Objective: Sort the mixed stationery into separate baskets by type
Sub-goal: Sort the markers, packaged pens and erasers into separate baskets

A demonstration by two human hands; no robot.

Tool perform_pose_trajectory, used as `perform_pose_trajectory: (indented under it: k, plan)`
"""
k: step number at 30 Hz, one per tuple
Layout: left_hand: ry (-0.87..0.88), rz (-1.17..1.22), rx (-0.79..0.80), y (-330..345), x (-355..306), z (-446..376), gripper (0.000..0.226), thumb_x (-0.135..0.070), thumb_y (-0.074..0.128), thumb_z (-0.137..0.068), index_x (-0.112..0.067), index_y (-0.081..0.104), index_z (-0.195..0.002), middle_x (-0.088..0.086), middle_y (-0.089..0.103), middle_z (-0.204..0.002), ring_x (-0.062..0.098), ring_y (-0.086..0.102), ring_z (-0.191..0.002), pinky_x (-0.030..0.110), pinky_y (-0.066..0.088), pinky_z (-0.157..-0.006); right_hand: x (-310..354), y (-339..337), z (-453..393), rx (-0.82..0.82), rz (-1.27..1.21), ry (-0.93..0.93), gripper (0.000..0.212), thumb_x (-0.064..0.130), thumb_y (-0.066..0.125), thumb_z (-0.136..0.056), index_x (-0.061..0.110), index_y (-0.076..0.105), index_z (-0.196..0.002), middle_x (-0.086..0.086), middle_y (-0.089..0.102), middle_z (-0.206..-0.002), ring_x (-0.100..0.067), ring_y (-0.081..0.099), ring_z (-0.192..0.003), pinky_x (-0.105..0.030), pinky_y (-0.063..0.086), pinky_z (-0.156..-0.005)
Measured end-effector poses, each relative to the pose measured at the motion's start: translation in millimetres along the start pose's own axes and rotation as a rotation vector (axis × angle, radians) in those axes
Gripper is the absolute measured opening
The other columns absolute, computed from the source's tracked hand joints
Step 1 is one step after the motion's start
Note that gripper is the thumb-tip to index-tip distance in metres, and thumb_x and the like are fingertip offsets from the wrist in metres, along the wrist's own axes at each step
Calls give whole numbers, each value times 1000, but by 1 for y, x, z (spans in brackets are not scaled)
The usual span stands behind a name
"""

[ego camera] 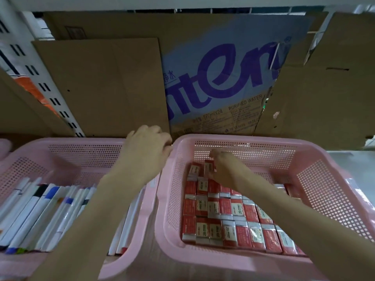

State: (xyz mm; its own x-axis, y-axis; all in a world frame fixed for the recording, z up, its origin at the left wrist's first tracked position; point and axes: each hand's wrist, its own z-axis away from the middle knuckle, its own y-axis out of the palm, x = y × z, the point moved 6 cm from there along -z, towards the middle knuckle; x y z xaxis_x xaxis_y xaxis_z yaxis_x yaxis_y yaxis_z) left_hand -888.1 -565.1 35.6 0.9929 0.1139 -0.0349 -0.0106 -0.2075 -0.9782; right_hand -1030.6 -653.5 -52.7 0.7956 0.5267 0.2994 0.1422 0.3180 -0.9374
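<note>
Two pink perforated baskets stand side by side. The right basket (316, 171) holds several red and white eraser packs (229, 220) laid in rows. The left basket (67, 155) holds several white pens and markers (46, 211) with coloured caps. My right hand (225, 169) is inside the right basket near its far left corner and pinches one red eraser pack (209, 167). My left hand (146, 147) grips the far left corner of the right basket's rim, fingers curled over the edge.
Flattened cardboard sheets (105, 86), one printed with blue lettering (219, 82), line the back of the shelf behind the baskets. A white slotted shelf upright (46, 88) runs down at the left. A grey shelf surface (353, 159) shows at the right.
</note>
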Motion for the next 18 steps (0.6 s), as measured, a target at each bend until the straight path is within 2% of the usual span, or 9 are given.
perform_pose_trajectory:
  k: [2,4,6,9,14,18]
  plan:
    - [-91,91,-15,1,20,13,26,-32,45,-97,-24,64,-113,-2,61,-109,14,54,-96,27,42,-78,2,3,1,20,5,23,50,24,55,-94,7,35,-136,-15,59,-117,-29,61,-99,-31,47,-69]
    - [-149,137,-23,10,31,24,23,-31,48,-95,-23,66,-108,-2,65,-103,14,58,-89,25,42,-73,3,4,1,32,10,-14,33,23,52,-95,5,48,-123,-14,62,-111,-27,61,-94,-33,50,-69]
    - [-170,164,-12,22,35,32,23,-31,50,-93,-20,67,-102,-2,65,-95,16,58,-83,29,46,-73,3,5,1,37,-25,-26,23,18,50,-95,7,56,-115,-12,64,-107,-25,62,-89,-35,54,-72]
    - [-220,237,-25,31,38,37,19,-27,52,-93,-16,66,-100,-1,64,-90,15,55,-77,28,44,-70,7,7,3,29,-18,-47,24,14,46,-95,11,61,-114,-9,66,-106,-24,62,-92,-30,51,-72]
    - [-208,331,-49,34,34,35,21,-20,52,-94,-11,67,-106,5,68,-96,19,59,-83,33,48,-76,13,15,10,39,94,-128,24,13,43,-97,8,58,-114,-9,61,-109,-24,60,-95,-27,46,-74]
    - [-194,370,-39,38,36,35,23,-20,49,-94,-13,66,-109,6,67,-99,22,59,-88,42,51,-80,13,14,9,104,120,-136,25,13,42,-95,9,63,-110,-9,57,-108,-23,55,-100,-28,44,-84]
